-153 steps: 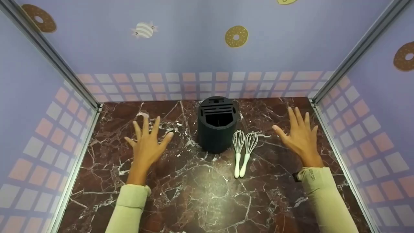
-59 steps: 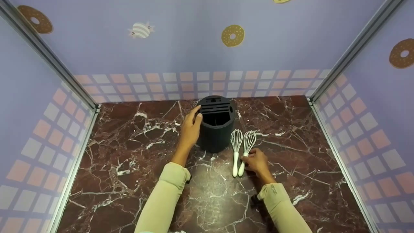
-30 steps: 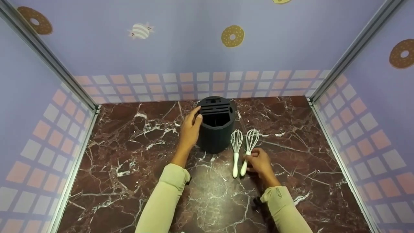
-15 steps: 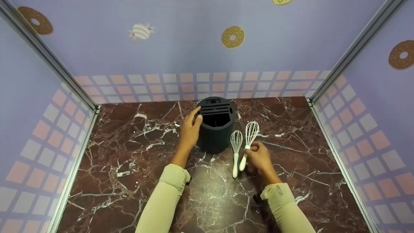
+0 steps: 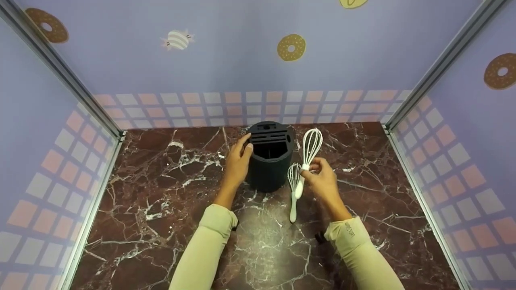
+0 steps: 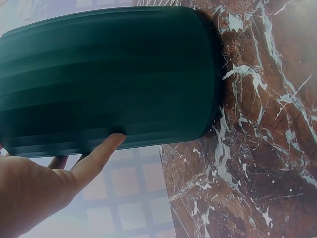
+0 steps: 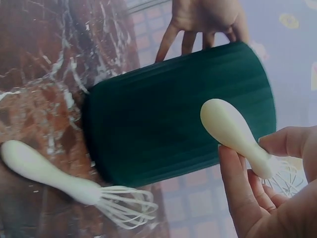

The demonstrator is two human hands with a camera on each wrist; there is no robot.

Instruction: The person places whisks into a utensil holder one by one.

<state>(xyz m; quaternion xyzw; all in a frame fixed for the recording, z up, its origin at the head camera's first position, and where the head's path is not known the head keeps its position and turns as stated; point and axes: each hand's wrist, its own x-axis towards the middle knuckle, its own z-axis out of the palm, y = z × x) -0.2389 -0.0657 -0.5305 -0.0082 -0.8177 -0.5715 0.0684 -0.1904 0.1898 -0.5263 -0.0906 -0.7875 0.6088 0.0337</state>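
A dark green utensil holder [image 5: 268, 175] with a black slotted top stands upright on the marble-patterned surface. My left hand [image 5: 237, 163] rests against its left side, thumb and fingers fairly straight on the wall near the rim. Right of the holder, my right hand [image 5: 325, 183] pinches a whisk [image 5: 312, 147] by the neck between thumb and fingers. That whisk is lifted, wires up, its pale handle [image 7: 225, 124] pointing down. A second whisk [image 5: 293, 207] lies on the surface just right of the holder, its upper part partly covered by the held one.
The dark red marble-patterned surface [image 5: 161, 241] is bounded by a lilac back wall [image 5: 238, 60] and two side walls, with metal posts [image 5: 439, 60] at the corners. The holder stands toward the back wall. Its top has a wide opening, narrow slots and small holes.
The right hand has moved from open in the air to the right whisk, gripped it and raised it up beside the holder. The left hand came to the holder and has stayed there.
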